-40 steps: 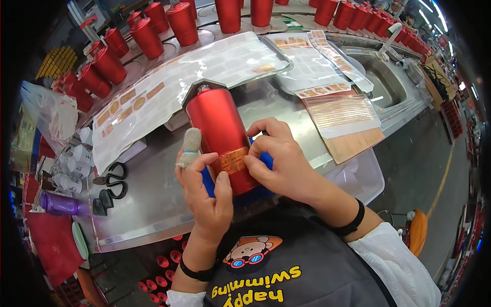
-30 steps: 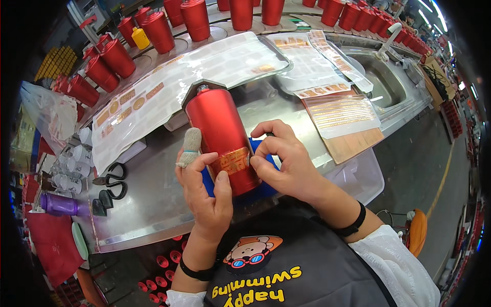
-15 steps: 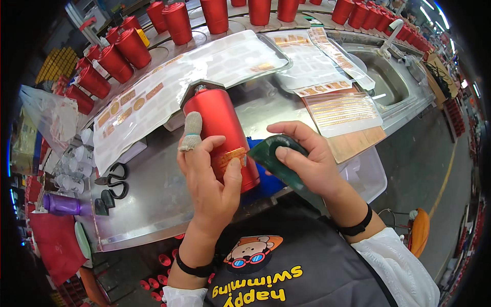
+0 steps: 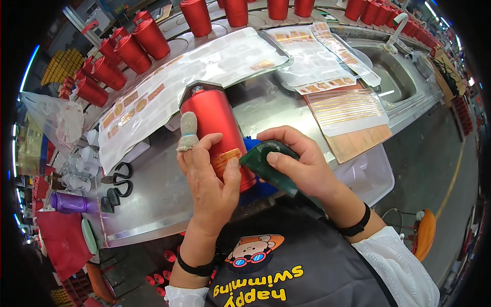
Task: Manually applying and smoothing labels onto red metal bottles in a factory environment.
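A red metal bottle (image 4: 221, 123) lies on its side in front of me, its far neck end against a dark angular holder (image 4: 197, 88). A gold-patterned decal (image 4: 226, 156) is on its near part. My left hand (image 4: 209, 192) closes on the bottle, with the thumb at the decal's edge. One left finger wears a knitted finger cover (image 4: 188, 128). My right hand (image 4: 307, 166) grips a dark green flat scraper (image 4: 268, 162), whose tip meets the bottle beside the decal and left thumb. Behind the scraper, a blue cloth (image 4: 260, 190) is partly hidden.
Decal sheets (image 4: 192, 66) cover the far side of the metal table (image 4: 153, 204). A wooden board (image 4: 353, 146) with a gold-striped sheet lies right, near a sink (image 4: 394, 77). Black-handled scissors (image 4: 121, 179) and a purple jar (image 4: 69, 202) sit left. Red bottles (image 4: 134, 53) line the back.
The scraper in my right hand has moved left, its tip now at the decal's edge. The decal looks flatter against the bottle. My left hand keeps its hold, and the view has shifted slightly.
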Demonstrator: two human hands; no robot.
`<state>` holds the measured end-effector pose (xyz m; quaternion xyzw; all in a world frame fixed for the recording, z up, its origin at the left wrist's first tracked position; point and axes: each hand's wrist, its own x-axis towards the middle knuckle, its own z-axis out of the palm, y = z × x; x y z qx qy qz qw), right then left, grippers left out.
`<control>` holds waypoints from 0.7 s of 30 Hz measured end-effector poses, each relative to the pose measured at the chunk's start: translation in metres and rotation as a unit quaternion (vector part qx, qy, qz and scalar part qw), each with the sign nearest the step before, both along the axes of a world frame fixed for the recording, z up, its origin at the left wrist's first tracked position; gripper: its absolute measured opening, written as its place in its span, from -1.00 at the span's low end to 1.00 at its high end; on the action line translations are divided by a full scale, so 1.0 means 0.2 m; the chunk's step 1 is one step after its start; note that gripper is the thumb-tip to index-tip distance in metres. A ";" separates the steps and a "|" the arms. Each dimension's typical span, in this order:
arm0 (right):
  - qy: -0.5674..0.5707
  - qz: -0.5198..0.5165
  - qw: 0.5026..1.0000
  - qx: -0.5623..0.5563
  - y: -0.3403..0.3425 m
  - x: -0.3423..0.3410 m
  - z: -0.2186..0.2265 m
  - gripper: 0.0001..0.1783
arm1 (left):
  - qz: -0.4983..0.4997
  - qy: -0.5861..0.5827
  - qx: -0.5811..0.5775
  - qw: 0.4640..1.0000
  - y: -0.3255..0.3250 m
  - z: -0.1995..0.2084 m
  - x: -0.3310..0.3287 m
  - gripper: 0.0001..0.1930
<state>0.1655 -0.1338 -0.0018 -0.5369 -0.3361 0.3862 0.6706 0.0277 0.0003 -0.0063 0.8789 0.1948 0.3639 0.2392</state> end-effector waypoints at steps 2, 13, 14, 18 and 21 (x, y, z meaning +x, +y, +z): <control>0.012 0.008 1.000 -0.004 0.00 0.00 0.01 -0.67 | -0.007 0.005 -0.003 1.000 0.00 0.00 -0.01 -0.58; 0.113 0.026 0.993 0.004 -0.05 0.02 0.00 -0.66 | -0.002 0.009 -0.013 1.000 0.00 0.01 -0.06 -0.59; 0.092 0.016 0.996 -0.002 -0.05 0.03 -0.01 -0.65 | -0.006 -0.010 -0.019 1.000 -0.01 0.01 -0.06 -0.62; 0.035 0.021 0.999 -0.006 -0.04 0.04 -0.02 -0.62 | 0.017 0.053 0.086 0.995 -0.05 0.03 -0.04 -0.67; 0.018 0.022 1.000 0.010 -0.04 0.06 -0.03 -0.62 | 0.022 0.050 0.076 0.996 -0.04 0.03 0.02 -0.71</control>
